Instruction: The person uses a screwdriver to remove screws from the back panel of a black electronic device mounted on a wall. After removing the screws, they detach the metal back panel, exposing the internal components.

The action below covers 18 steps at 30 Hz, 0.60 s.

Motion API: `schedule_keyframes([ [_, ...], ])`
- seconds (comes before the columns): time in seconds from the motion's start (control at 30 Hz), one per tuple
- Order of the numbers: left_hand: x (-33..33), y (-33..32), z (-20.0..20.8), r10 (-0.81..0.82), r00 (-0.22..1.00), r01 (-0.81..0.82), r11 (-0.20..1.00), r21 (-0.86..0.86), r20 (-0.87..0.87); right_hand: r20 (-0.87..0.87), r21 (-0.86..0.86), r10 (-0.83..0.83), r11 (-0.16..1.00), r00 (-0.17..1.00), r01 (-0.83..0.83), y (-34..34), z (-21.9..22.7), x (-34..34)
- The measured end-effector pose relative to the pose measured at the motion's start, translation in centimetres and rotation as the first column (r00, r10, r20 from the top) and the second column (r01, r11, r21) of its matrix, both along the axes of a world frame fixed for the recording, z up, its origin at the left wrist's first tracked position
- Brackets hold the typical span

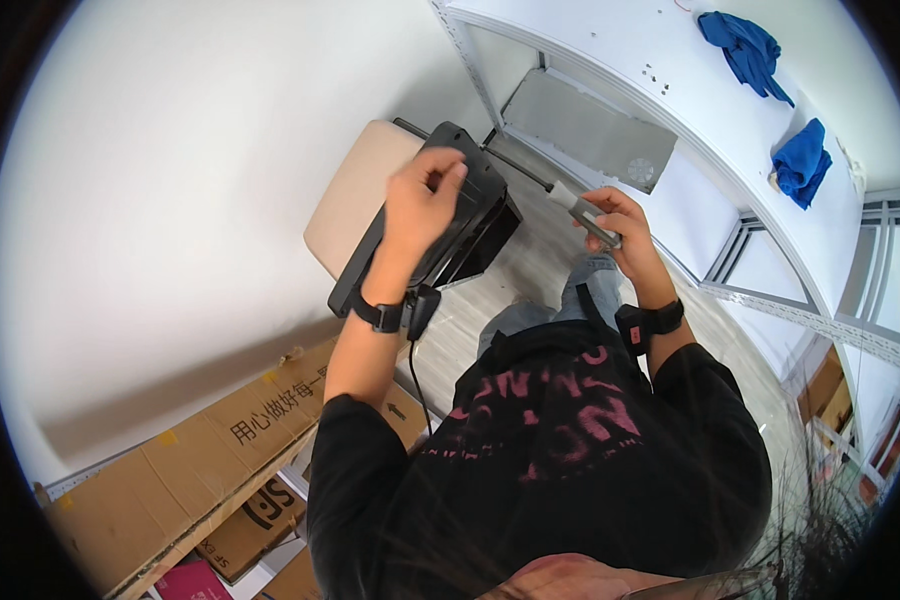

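Observation:
My right hand [618,222] is wrapped round the grey handle of a screwdriver [576,208]. Its long dark shaft points up and left, with the tip end close to the edge of a black plastic frame [487,181]; whether they touch I cannot tell. Over that frame is my left hand [425,205], slightly blurred, its fingers curled and thumb against them in a pinch. Anything held in the pinch is too small or hidden to make out. A smooth beige panel [355,190] with rounded corners lies on the frame's left side.
At right runs a white workbench [610,50] on a metal frame, bearing small screws [656,78] and two blue cloths [745,55]. A grey board [590,130] stands beneath it. Cardboard boxes [185,460] line the lower left, along the white wall [170,200].

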<state>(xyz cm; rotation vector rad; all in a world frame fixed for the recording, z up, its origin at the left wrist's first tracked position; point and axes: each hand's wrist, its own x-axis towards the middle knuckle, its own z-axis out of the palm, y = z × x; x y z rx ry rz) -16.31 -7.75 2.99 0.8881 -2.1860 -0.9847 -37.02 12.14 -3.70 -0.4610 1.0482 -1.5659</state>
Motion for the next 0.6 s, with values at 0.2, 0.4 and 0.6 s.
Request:
schedule_keyframes([
  [0.2, -1.8, -4.2, -0.9, 0.095, 0.956, 0.064, 0.854, -0.516, 0.276, -0.084, -0.001, -0.017, 1.000, 0.996, 0.017, -2.0, -0.7, 1.0],
  [0.4, -1.5, -5.0, -2.5, 0.079, 0.938, 0.075, 0.904, -0.421, 0.337, -0.126, 0.025, 0.021, 1.000, 0.992, -0.018, -3.1, -1.0, 1.5],
  [0.6, -1.5, -5.0, -2.6, 0.102, 0.938, 0.046, 0.911, -0.410, 0.332, -0.127, 0.022, -0.011, 1.000, 0.992, 0.014, -3.0, -0.8, 1.8],
])
